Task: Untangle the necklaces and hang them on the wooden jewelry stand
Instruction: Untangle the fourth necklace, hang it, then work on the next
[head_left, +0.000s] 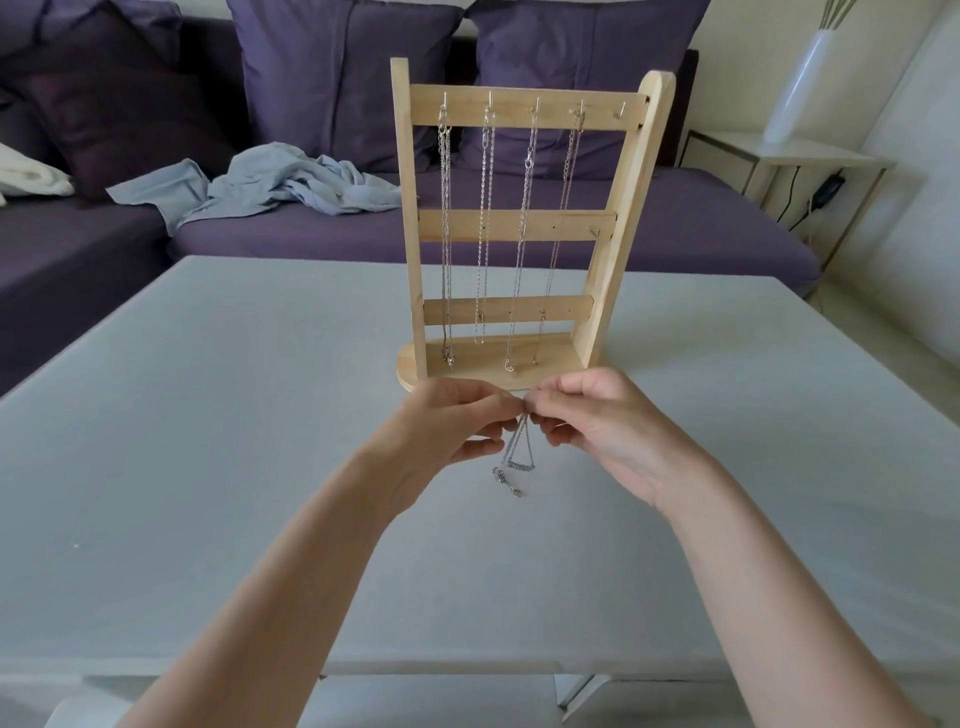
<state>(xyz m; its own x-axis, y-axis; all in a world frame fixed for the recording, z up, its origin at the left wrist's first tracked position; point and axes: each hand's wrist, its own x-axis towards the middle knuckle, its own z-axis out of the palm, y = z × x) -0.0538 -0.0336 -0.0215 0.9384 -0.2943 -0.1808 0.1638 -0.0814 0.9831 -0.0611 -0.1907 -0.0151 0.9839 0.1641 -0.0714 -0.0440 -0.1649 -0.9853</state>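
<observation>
The wooden jewelry stand (511, 228) is upright on the grey table (208, 415), near its far edge, with a purple sofa (156, 234) behind it. Four necklaces hang from hooks on the top bar: first (445, 234), second (483, 234), third (522, 234) and fourth (561, 208), counted from the left of the view. One hook at the right end of that bar (619, 111) appears bare.

The last necklace (517, 457) is held just in front of the stand's base. The left hand (447, 431) and the right hand (597, 426) meet above the table, the thumb and forefinger of each pressed together on the chain at its top. The pinch points nearly touch. Below them a short loop hangs clear, and a further length with what looks like a clasp lies on the table surface. Whether a knot remains between the fingertips cannot be told; the chain there is too fine to read.

Assessment: the work is at its final piece, in the untangling or clasp-handling step, and most of the task is done. The next move, in my judgement, calls for freeing the chain into one open loop, lifting it clear of the table, and setting it over the bare hook without brushing the fourth necklace beside it.
</observation>
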